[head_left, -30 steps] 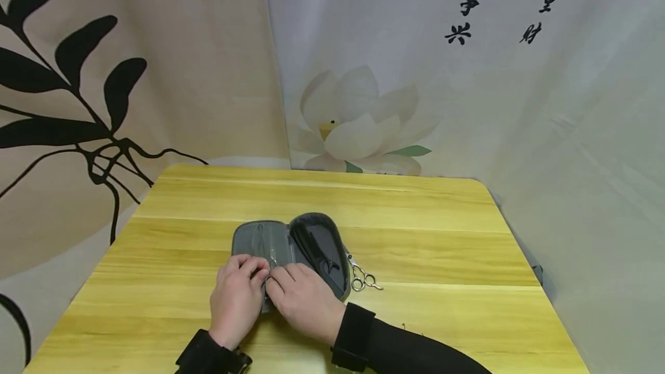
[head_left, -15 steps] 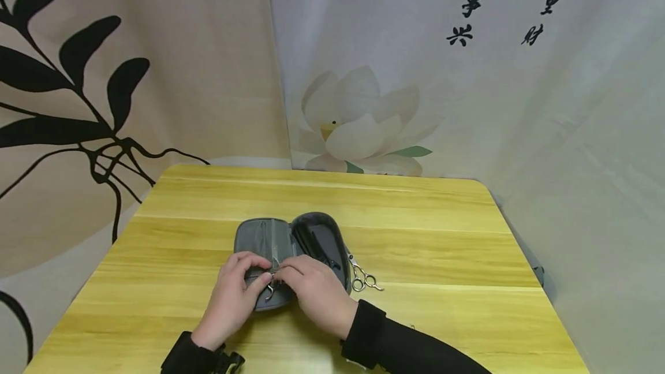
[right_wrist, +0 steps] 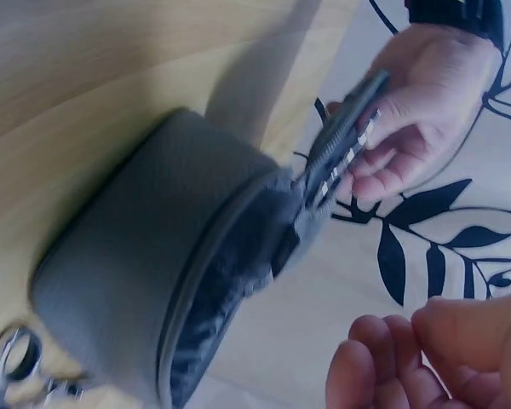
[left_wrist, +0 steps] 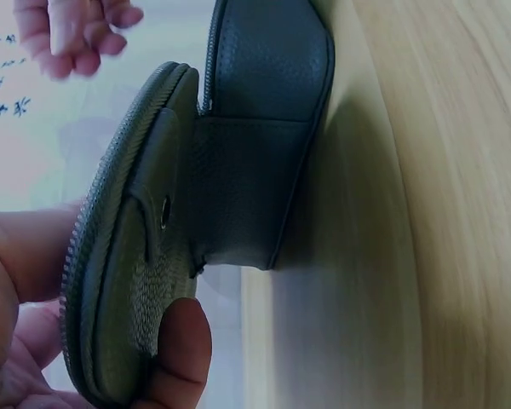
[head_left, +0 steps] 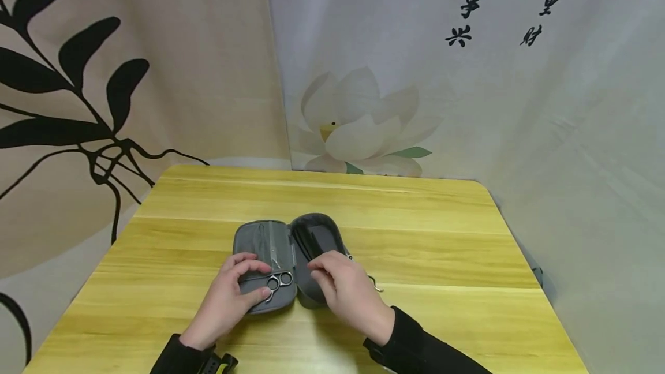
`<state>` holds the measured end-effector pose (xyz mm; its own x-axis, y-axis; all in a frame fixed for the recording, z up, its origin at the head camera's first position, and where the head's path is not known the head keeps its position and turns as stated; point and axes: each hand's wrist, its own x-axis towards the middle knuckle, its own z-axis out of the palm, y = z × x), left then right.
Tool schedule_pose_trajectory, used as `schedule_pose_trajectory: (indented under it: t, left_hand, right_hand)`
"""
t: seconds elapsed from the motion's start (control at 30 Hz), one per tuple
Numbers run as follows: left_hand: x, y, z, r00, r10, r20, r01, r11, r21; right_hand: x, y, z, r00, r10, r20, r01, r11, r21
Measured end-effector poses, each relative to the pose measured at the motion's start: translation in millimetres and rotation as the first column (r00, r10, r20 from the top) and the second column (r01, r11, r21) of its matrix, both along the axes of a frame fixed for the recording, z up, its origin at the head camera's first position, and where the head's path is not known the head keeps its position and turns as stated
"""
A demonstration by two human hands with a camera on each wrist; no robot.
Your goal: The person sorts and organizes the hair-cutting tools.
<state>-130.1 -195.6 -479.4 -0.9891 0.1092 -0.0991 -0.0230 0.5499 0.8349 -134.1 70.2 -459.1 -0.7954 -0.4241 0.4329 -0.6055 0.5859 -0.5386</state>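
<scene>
Head view: the right hand [head_left: 350, 293] has come off the scissors [head_left: 279, 281] and is now over the near right of the case [head_left: 309, 296], fingers bent, nothing seen in them. The scissors lie on the near half of the open lid [head_left: 246, 241], at left; their finger rings show and no blades do, so they look to be tucked into the lid's pocket, which suggests this pair no longer needs both hands. Left hand [head_left: 223, 299] spans the lid's left side, thumb at the rings. Black tools [head_left: 306, 241] sit in the case, their near ends behind the right hand. Second pair [head_left: 377, 287], on the table [head_left: 447, 305] right of the case, mostly covered by the same hand; only the near ring end is clear. Left wrist view: left fingers and thumb pinch the lid from both faces; its inside is turned away, scissors out of sight. Right hand far off, cut by the frame, apart from lid and case. Right wrist view: right fingers loosely curled, no object visible between them; case interior blurred, second pair cut off at lower left. Bright marks along the lid too blurred to identify.
</scene>
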Motion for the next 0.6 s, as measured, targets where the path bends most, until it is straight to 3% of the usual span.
schedule_pose_trajectory:
  t: [0.13,0.23,0.3,0.43,0.5,0.6]
  left_hand:
    - [0.8,-1.7,-1.5,1.000,0.011,-0.019,-0.011,1.000,0.012]
    - [1.6,-3.6,-5.8,0.996,0.087,-0.037,-0.086,0.995,0.046]
    - [1.5,-5.4,-8.6,0.987,0.160,-0.013,-0.158,0.981,0.111]
    - [0.2,-9.8,-11.8,0.957,0.278,0.088,-0.291,0.926,0.241]
    - [-1.8,-11.7,-12.2,0.951,0.290,0.110,-0.309,0.914,0.264]
    - [-6.2,-13.6,-11.8,0.953,0.284,0.106,-0.302,0.922,0.242]
  right_hand:
    - [3.7,23,7.3,0.996,-0.067,0.062,0.066,0.998,0.010]
    - [3.5,47,10.1,0.983,-0.152,0.103,0.150,0.988,0.030]
    - [2.7,65,8.7,0.965,-0.220,0.141,0.215,0.975,0.051]
    - [2.0,98,-1.8,0.922,-0.321,0.219,0.304,0.947,0.106]
    - [2.6,111,-8.5,0.901,-0.351,0.255,0.326,0.936,0.136]
    - [3.2,124,-17.0,0.879,-0.374,0.297,0.339,0.926,0.164]
